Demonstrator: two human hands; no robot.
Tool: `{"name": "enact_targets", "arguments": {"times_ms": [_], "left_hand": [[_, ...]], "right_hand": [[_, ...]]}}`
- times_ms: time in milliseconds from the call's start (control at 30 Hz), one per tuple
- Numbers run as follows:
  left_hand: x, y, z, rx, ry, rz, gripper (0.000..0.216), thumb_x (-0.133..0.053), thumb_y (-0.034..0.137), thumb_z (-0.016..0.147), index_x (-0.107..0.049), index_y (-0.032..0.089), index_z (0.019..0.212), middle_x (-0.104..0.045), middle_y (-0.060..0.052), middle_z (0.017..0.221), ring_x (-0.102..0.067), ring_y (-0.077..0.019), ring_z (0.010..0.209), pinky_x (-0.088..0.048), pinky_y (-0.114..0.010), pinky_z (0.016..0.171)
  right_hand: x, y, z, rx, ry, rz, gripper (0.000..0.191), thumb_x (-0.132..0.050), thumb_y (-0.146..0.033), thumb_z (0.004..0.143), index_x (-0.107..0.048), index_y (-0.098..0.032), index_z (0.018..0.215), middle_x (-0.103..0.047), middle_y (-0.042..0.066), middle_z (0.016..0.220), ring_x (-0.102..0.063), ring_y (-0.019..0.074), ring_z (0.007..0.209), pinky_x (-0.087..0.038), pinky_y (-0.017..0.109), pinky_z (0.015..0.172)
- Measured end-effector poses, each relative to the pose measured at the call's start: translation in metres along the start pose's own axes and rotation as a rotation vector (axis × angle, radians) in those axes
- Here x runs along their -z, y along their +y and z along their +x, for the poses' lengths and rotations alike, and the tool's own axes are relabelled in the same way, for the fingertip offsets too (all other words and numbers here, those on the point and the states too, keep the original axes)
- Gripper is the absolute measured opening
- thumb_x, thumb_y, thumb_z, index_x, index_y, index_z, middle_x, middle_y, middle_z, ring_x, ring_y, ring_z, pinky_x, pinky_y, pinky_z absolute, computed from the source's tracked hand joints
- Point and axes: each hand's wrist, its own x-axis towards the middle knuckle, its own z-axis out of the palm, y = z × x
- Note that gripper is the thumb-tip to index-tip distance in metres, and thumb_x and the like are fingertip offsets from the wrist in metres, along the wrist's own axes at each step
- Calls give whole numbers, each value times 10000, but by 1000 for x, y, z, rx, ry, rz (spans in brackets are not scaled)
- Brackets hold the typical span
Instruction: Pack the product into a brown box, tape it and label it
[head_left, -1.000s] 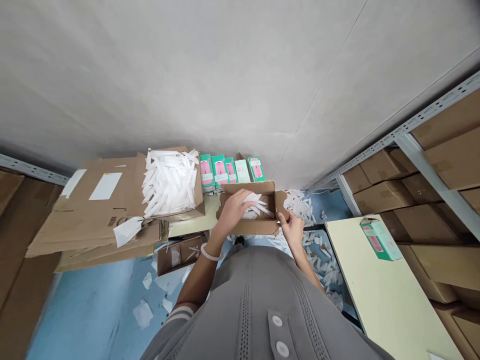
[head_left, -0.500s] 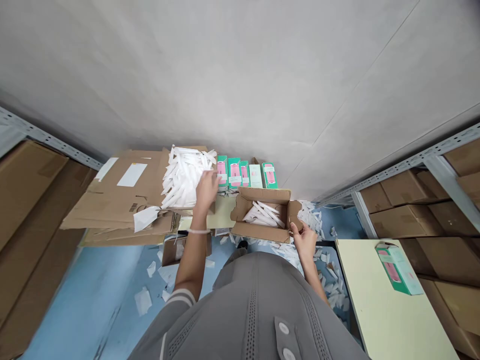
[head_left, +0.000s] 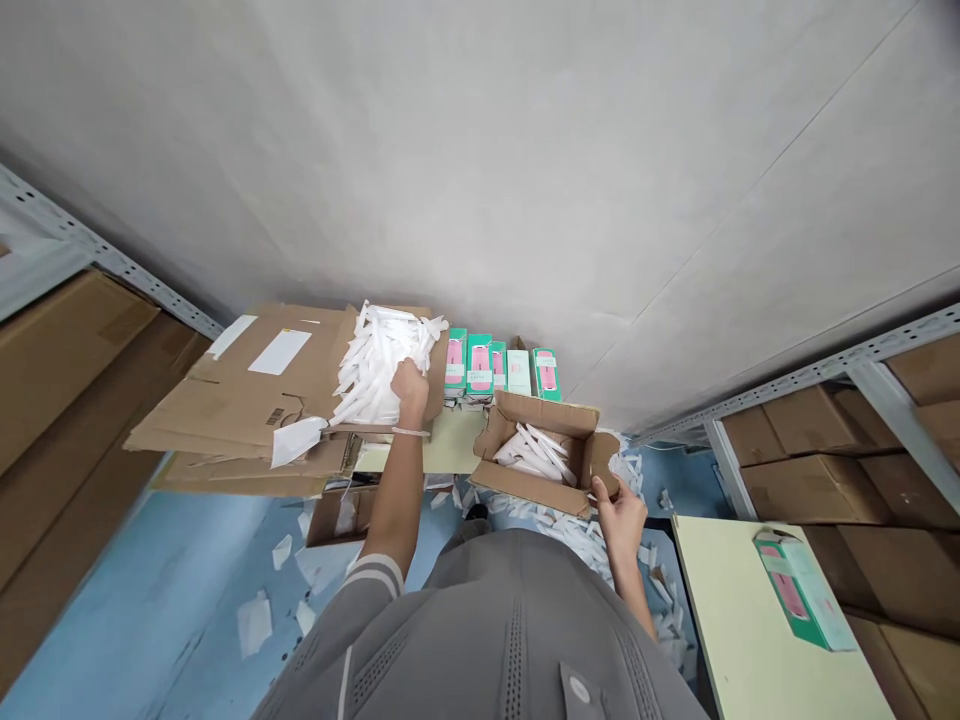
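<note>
My left hand [head_left: 409, 386] reaches into a big heap of white packets [head_left: 379, 366] in an open carton and is closed around some of them. My right hand [head_left: 619, 512] grips the near right flap of a small cardboard box [head_left: 534, 490] that holds several white packets [head_left: 536, 452]. Behind it stands a row of green and pink boxes [head_left: 495, 366] against the wall.
Flattened cartons [head_left: 240, 395] lie left of the heap. White paper scraps [head_left: 259, 620] litter the blue floor. A pale table [head_left: 750, 630] at the right carries one green and pink box [head_left: 802, 592]. Metal shelves with brown cartons [head_left: 817, 465] stand on both sides.
My left hand left the small box, swung left to the big heap of white packets and closed on some. My right hand stayed on the box flap.
</note>
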Motion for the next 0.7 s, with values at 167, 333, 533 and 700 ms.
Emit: {"name": "enact_targets", "arguments": {"times_ms": [167, 333, 533, 700], "left_hand": [[18, -23, -10, 99, 128, -52, 309, -455, 217, 915, -574, 149, 1192, -628, -182, 1213, -616, -310, 1098, -484, -394, 852], [35, -47, -25, 101, 289, -134, 319, -449, 218, 903, -620, 158, 1165, -621, -168, 1234, -598, -328, 1115, -470, -432, 911], [51, -51, -50, -293, 340, -355, 307, -403, 189, 888, -662, 201, 1052, -654, -91, 1157, -596, -240, 1105, -453, -349, 963], [42, -16, -97, -848, -35, -375, 299, -409, 189, 884, -675, 219, 1018, -689, -45, 1072, -623, -206, 1025, -470, -314, 895]], "right_hand": [[1, -3, 1, 9, -2, -17, 810, -411, -695, 796, -724, -16, 1106, -694, 133, 612, -617, 261, 586, -407, 306, 596], [-2, -8, 2, 38, -29, 15, 802, -418, -696, 803, -724, -16, 1097, -720, 157, 672, -651, 282, 642, -430, 307, 600], [-9, -16, 1, 75, -25, -4, 772, -403, -689, 816, -738, -35, 1054, -685, 115, 606, -603, 247, 577, -416, 305, 592], [-11, -22, -2, 83, -37, 28, 732, -424, -651, 827, -727, -35, 1080, -686, 103, 633, -585, 227, 563, -419, 302, 606]]}}
